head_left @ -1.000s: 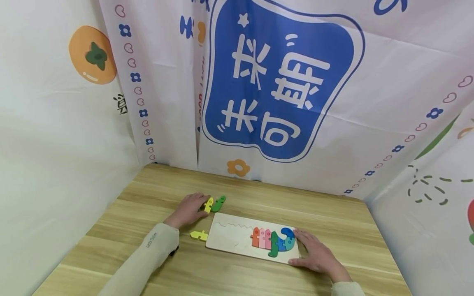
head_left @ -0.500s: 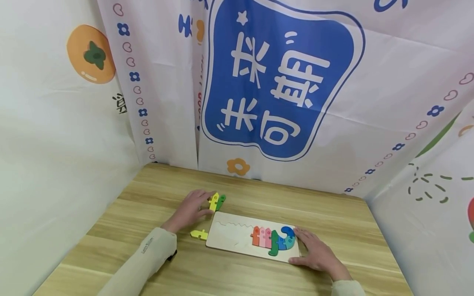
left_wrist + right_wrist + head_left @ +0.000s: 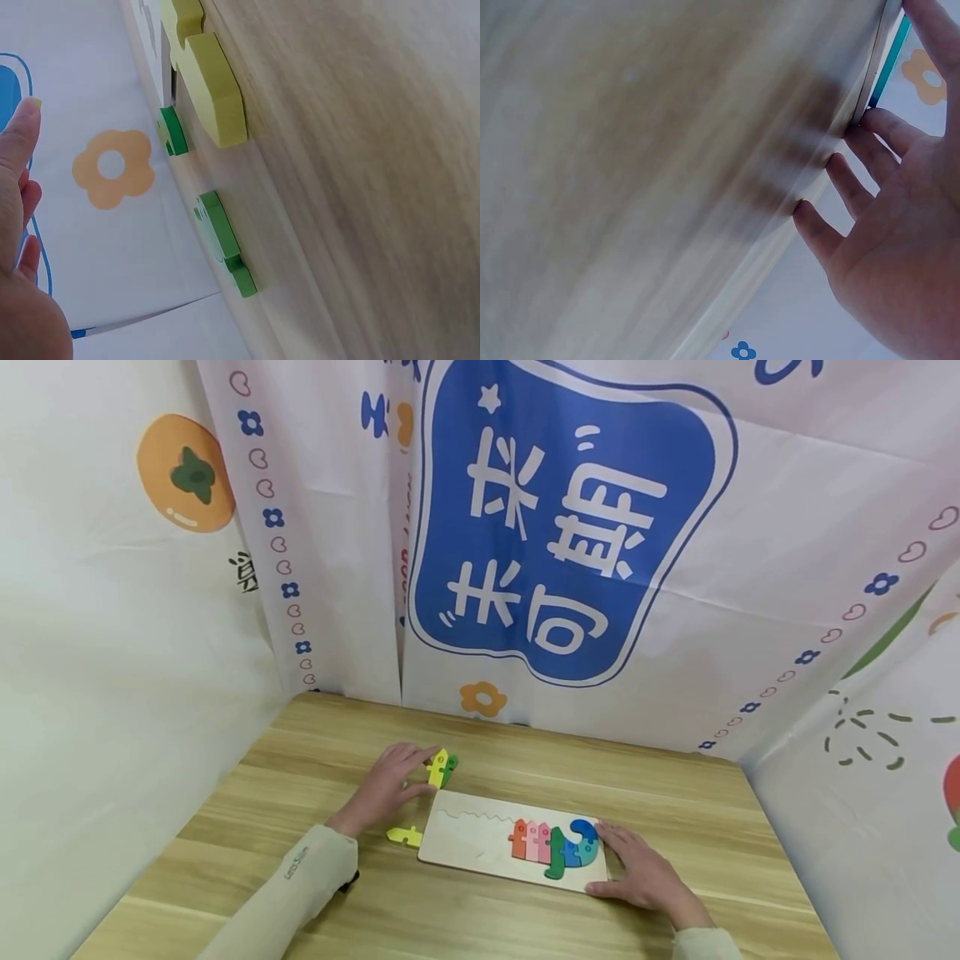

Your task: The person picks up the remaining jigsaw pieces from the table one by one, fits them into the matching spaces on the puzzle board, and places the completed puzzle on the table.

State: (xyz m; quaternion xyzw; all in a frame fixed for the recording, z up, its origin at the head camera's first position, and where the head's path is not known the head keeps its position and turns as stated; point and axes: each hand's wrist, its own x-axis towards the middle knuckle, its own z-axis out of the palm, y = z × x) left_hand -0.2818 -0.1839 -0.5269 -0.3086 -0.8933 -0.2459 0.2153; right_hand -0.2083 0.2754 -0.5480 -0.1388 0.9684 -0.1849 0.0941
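My left hand (image 3: 386,781) pinches a yellow puzzle piece (image 3: 438,768) between thumb and fingers, just off the board's far left corner. It partly covers a green puzzle piece (image 3: 452,767) in the head view. Two green pieces lie on the table in the left wrist view, a near one (image 3: 223,236) and a farther one (image 3: 172,131). Another yellow piece (image 3: 403,837) lies against the left edge of the pale wooden puzzle board (image 3: 465,843). My right hand (image 3: 637,870) rests at the board's right edge, fingers fairly straight and spread, thumb at the near corner.
Joined orange (image 3: 518,840), pink (image 3: 534,843), green (image 3: 555,853) and blue pieces (image 3: 582,845) sit on the board's right half. A wavy outline marks its left half. White printed cloth (image 3: 345,577) walls the wood-grain table (image 3: 420,918) at back and sides.
My left hand has moved slightly right and away with the yellow piece, which now overlaps the green one in view. The right hand and board have stayed in place.
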